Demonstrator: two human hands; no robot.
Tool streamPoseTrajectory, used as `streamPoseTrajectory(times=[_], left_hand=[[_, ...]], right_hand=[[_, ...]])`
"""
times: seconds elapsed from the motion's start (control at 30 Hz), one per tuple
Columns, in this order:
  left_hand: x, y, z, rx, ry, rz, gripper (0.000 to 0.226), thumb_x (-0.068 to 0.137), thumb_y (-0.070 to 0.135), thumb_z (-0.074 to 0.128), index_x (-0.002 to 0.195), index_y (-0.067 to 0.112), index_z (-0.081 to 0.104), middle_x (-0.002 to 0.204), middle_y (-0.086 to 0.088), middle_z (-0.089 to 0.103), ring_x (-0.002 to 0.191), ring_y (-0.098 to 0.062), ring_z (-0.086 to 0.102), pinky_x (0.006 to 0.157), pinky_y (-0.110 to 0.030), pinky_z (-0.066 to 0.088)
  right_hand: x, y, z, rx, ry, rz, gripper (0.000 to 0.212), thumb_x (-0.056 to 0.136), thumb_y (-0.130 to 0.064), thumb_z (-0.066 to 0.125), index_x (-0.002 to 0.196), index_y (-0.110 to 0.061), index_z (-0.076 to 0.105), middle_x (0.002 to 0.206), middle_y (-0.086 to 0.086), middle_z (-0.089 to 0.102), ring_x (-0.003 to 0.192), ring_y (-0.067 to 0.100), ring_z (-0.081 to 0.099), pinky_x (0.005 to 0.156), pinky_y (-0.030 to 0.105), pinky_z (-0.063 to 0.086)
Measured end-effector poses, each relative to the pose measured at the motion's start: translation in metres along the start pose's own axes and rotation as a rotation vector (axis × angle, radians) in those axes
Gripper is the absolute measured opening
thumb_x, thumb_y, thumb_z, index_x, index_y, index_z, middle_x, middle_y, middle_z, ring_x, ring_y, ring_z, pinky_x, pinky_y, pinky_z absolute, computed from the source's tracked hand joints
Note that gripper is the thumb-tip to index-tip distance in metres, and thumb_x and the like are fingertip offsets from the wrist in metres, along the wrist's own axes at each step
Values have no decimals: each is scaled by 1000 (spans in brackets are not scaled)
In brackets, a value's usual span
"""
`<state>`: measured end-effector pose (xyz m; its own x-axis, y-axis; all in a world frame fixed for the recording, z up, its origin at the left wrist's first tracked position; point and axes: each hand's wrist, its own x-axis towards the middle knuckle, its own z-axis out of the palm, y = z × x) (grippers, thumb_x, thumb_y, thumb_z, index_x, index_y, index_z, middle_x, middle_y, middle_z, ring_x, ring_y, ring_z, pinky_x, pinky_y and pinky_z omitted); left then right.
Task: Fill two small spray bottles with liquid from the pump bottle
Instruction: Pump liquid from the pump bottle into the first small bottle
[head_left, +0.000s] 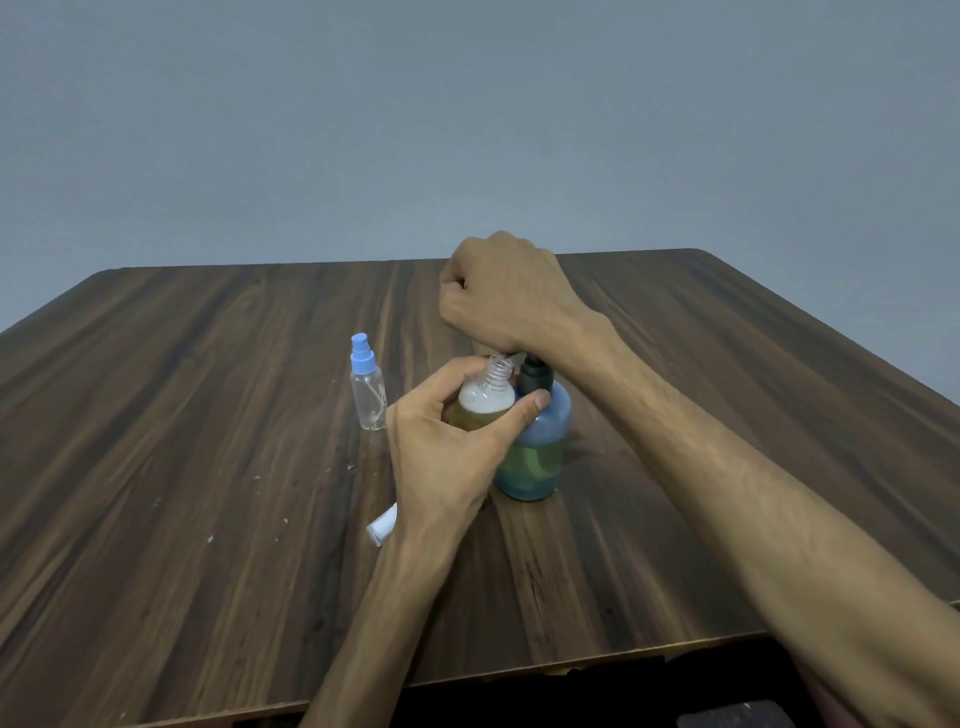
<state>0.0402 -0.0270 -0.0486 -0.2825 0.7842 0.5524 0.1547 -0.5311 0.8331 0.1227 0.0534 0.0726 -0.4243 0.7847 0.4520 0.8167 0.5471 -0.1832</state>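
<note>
Left hand (447, 441) grips an uncapped small spray bottle (485, 397), fingers and thumb curled round its body, thumb tip resting on the side toward the pump bottle (537, 447). Bottle held upright, threaded neck open at top, directly under the pump's nozzle. Contents: yellowish liquid in the lower part, white foam layer above it, up to about the shoulder. Right hand (501, 296) is curled into a fist over the pump head, heel of the hand pressing down on it; the dark pump collar (535, 376) shows just beneath the wrist. Whether the fingers enclose anything cannot be told from this angle. Pump bottle is blue and translucent, standing on the wooden table (208, 415) just beside and touching the held bottle, with greenish-yellow liquid in its lower half. Second small spray bottle (368, 387) stands upright to the left, apart from the hands; clear body, blue spray cap fitted, appears to hold no liquid. Near the left wrist a small white-and-blue cap piece (383, 526) lies on its side on the table, partly hidden by the forearm. Pale specks dot the tabletop to the left.
</note>
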Motion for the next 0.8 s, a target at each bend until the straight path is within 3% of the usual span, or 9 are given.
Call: streamPoseTrajectory(times=[0.23,0.47,0.8], left_hand=[[0,0,1,5,14,-4,36,74,12,102,94,31,80,90,12,82,87,-9,78,81,-30,64],[1,-1,1,11,23,21,32,72,25,100,95,33,79,91,12,82,88,-13,79,82,-34,66],[0,0,2,1,19,-7,34,73,12,103,93,29,80,88,10,81,85,-10,77,80,-37,66]], right_hand=[[-1,-2,-1,-25,46,-10,35,83,-14,53,56,-18,31,53,-2,31,52,18,25,57,32,24],[-1,-1,1,-7,59,-3,32,80,-13,51,56,-18,31,53,-3,30,55,19,25,55,32,23],[1,0,2,1,-8,-44,32,78,-13,51,56,-19,29,53,-3,29,55,19,24,56,32,26]])
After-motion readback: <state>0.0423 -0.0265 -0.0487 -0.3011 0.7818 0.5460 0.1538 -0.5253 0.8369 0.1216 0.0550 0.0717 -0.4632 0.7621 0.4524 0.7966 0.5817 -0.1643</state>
